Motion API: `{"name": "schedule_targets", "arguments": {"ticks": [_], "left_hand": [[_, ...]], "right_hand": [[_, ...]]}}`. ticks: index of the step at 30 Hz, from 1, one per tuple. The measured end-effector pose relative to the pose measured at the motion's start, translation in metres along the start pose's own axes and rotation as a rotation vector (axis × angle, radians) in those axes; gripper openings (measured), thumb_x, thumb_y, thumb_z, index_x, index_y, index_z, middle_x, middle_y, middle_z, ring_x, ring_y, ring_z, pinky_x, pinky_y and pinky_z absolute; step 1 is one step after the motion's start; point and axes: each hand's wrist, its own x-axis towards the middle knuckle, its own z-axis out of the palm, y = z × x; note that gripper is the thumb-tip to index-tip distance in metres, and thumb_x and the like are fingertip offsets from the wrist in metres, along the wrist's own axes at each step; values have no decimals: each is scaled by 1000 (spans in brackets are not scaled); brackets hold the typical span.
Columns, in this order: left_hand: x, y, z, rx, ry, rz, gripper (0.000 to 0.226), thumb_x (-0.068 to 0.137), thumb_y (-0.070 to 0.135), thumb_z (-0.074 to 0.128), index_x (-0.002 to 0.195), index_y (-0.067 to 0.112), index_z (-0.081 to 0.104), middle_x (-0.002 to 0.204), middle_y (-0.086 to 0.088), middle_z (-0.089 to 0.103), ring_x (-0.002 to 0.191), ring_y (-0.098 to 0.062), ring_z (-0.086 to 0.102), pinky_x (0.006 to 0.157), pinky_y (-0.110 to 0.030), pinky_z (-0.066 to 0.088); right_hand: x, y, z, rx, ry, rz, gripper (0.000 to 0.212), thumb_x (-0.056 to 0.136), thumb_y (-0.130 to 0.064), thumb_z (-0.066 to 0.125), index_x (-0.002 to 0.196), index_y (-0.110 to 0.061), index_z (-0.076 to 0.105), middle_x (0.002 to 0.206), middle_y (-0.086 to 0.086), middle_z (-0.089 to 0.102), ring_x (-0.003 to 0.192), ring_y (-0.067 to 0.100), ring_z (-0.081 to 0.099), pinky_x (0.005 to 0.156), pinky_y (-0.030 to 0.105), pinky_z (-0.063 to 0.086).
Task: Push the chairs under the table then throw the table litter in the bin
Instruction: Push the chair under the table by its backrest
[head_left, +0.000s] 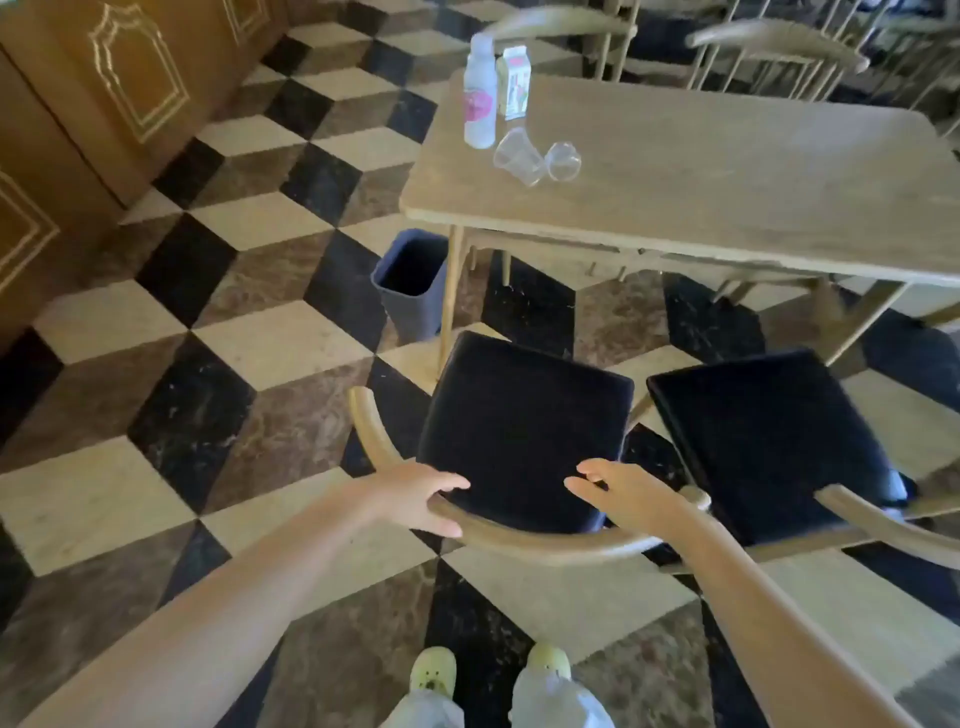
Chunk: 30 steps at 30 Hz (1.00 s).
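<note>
Fingers (447, 486) of left hand (415, 493) curl on the near chair's backrest rail (545, 545); right hand (628, 493) hovers loosely spread, gripping nothing. Both chairs stand clear of the counter (727, 171). Advice: grip both sides, push straight; 4 litter items wait, bin (410, 286) beside the counter leg.

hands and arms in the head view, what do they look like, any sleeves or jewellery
Both arms are bare up to the frame edge: no sleeves, gloves or watch show. The left hand and right hand carry no visible rings or bracelets, though blur could hide something small.
</note>
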Motion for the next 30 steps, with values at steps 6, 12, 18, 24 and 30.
{"name": "schedule_targets", "arguments": {"ticks": [6, 12, 18, 24, 30], "left_hand": [[17, -21, 25, 393, 155, 230, 54, 88, 38, 57, 137, 24, 39, 139, 6, 47, 130, -15, 38, 114, -41, 13], [43, -37, 33, 613, 316, 296, 59, 80, 60, 54, 127, 25, 48, 115, 6, 64, 105, -16, 57, 94, -34, 36], [55, -46, 36, 582, 502, 409, 72, 65, 80, 46, 101, 21, 65, 84, 8, 71, 76, -16, 65, 74, -31, 48], [57, -44, 32, 579, 521, 446, 64, 67, 75, 52, 91, 18, 67, 77, 5, 71, 69, -16, 66, 67, -32, 53], [62, -29, 22, 585, 596, 500, 56, 64, 62, 69, 80, 8, 68, 62, 0, 68, 56, -21, 63, 58, -36, 53]], "right_hand": [[-9, 18, 71, -329, 90, -1, 56, 89, -62, 30, 120, -24, 57, 121, -3, 62, 113, 22, 55, 95, 39, 39], [-2, 38, 91, -471, 166, -104, 77, 75, -75, 43, 135, -28, 44, 132, -9, 51, 126, 17, 41, 112, 39, 12], [18, 50, 90, -439, 366, -160, 67, 63, -85, 42, 100, -34, 64, 89, -16, 67, 86, 9, 59, 89, 28, 34], [24, 54, 81, -530, 371, -246, 71, 64, -87, 34, 84, -26, 65, 68, -9, 62, 65, 14, 57, 66, 27, 44], [30, 66, 64, -526, 562, -397, 61, 71, -77, 43, 74, -21, 67, 55, -8, 57, 50, 13, 53, 59, 28, 50]]}}
